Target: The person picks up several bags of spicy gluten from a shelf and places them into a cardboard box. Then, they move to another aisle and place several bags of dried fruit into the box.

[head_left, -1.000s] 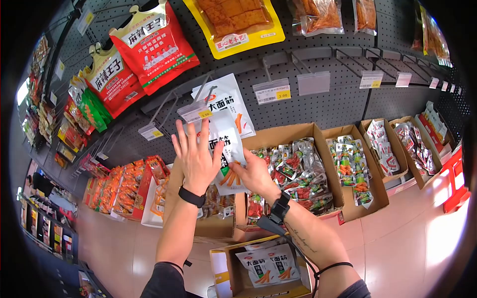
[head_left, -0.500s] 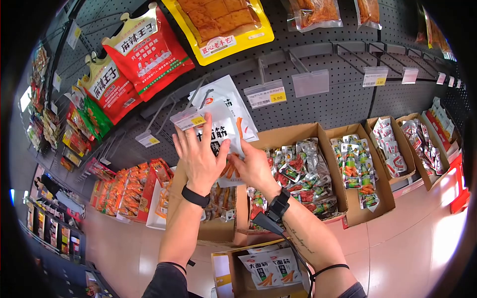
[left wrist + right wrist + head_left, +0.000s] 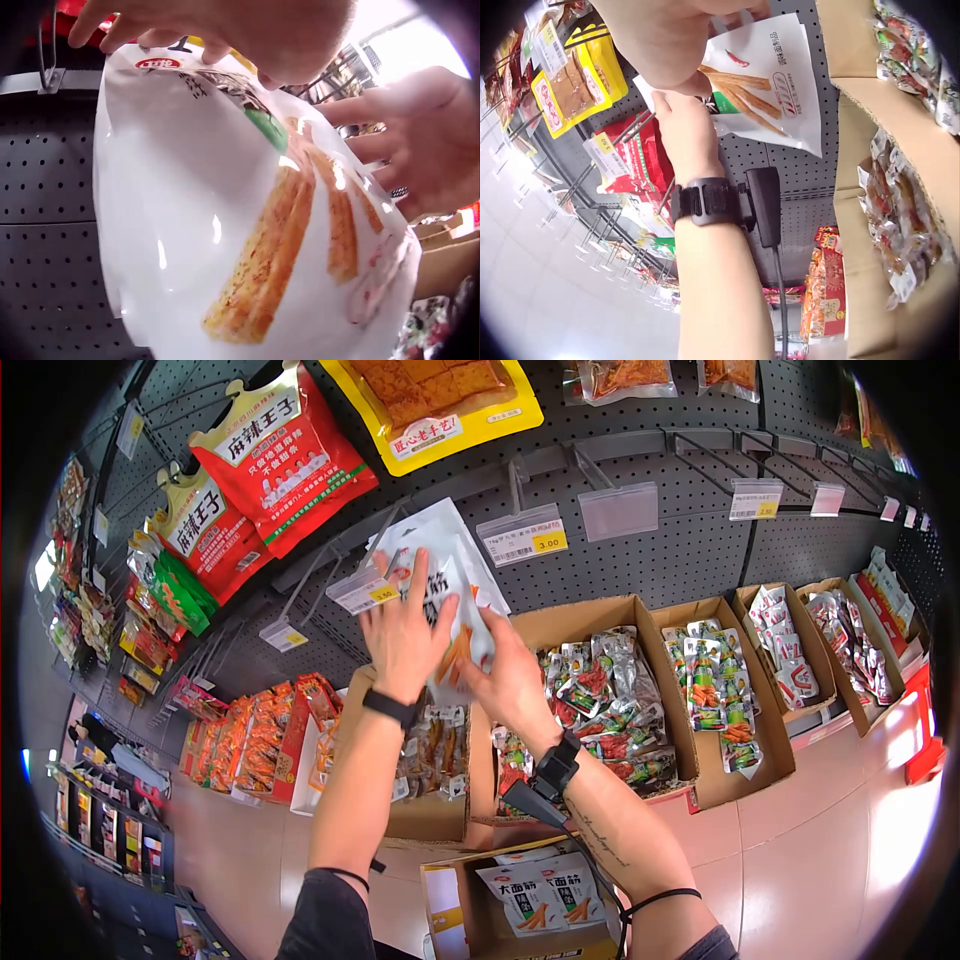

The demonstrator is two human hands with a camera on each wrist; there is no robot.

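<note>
A white snack packet (image 3: 462, 622) with orange sticks printed on it lies against another white packet (image 3: 440, 525) on a peg hook. My left hand (image 3: 407, 640) rests on its front with fingers spread, beside a price tag (image 3: 362, 590). My right hand (image 3: 512, 675) holds the packet's right edge between thumb and fingers. In the left wrist view the packet (image 3: 187, 195) fills the middle, and the right hand (image 3: 420, 135) is at its right side. The right wrist view shows the packet (image 3: 765, 82) beyond the right hand (image 3: 660, 37).
Red bags (image 3: 285, 460) and a yellow bag (image 3: 440, 410) hang above. Cardboard boxes of small packets (image 3: 610, 700) stand below the pegboard. A lower open carton (image 3: 445, 900) holds more white packets (image 3: 540, 895). An unused-looking hook with a blank tag (image 3: 620, 510) is at the right.
Both hands and the held packet have moved up, and the packet now overlaps the hanging one more closely. The left fingertips have risen beside the price tag.
</note>
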